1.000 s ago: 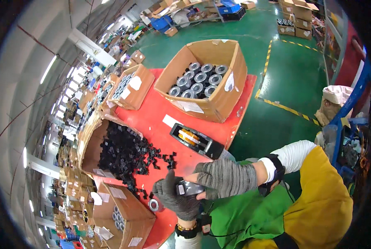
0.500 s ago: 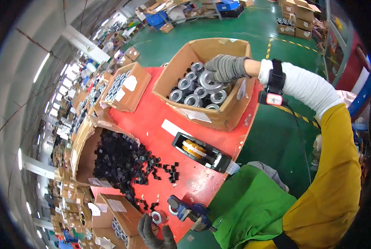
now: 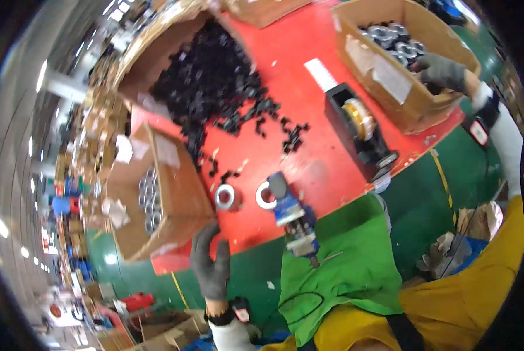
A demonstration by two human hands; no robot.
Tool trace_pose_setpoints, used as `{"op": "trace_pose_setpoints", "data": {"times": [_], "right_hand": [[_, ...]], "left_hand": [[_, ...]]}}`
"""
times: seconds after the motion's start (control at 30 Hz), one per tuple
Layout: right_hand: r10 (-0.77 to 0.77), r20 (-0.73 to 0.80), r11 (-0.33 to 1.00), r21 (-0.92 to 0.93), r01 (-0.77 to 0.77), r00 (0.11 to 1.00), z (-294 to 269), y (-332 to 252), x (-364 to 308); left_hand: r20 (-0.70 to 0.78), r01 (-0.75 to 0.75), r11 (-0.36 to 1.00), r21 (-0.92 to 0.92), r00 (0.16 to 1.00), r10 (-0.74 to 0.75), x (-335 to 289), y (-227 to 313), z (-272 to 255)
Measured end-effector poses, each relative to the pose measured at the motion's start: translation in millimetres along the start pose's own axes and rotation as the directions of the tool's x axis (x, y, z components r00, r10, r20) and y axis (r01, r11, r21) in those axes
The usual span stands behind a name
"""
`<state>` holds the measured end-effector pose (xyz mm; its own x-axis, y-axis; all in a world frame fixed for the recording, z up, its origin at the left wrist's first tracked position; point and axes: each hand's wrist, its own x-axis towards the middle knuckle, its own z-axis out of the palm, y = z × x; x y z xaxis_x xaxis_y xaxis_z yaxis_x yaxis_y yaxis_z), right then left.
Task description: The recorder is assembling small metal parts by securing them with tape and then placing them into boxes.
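Observation:
My right hand (image 3: 440,71), in a grey glove, reaches into a cardboard box (image 3: 385,79) of metal collars (image 3: 403,50). Its fingertips are among the collars and partly hidden, so whether it grips one is unclear. My left hand (image 3: 211,260), also gloved, hangs just off the table's near edge with fingers apart and nothing in them. Above its fingertips a single metal collar (image 3: 225,197) stands on the red table. Beside that, a blue vise (image 3: 297,219) sits at the table edge, with a metal ring (image 3: 266,195) against its upper end.
Small black clips (image 3: 206,82) spill from a tipped carton (image 3: 136,67) onto the red table (image 3: 326,169). A black tape dispenser (image 3: 358,131) stands near the right box. Another carton (image 3: 183,193) with metal collars is at the left. A green apron (image 3: 344,251) covers my lap.
The view has turned, shifting the table's contents. My right hand, which had a large metal collar at its fingers, is now lower in the box. My left hand remains open near the single collar.

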<state>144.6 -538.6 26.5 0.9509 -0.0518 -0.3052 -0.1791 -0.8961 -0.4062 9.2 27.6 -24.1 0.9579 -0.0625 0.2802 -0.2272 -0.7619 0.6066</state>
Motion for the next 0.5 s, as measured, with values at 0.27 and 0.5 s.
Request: {"op": "trace_pose_setpoints", "data": {"times": [0.27, 0.5], "right_hand": [[-0.121, -0.380, 0.952, 0.216, 0.215, 0.917, -4, 4, -76], [-0.249, -0.618, 0.928, 0.067, 0.366, 0.746, 47, -41, -159]], "left_hand": [[0.052, -0.041, 0.998, -0.041, 0.998, 0.043, 19, -31, 39], [0.219, -0.423, 0.906, 0.000, 0.884, 0.413, 33, -15, 95]]}}
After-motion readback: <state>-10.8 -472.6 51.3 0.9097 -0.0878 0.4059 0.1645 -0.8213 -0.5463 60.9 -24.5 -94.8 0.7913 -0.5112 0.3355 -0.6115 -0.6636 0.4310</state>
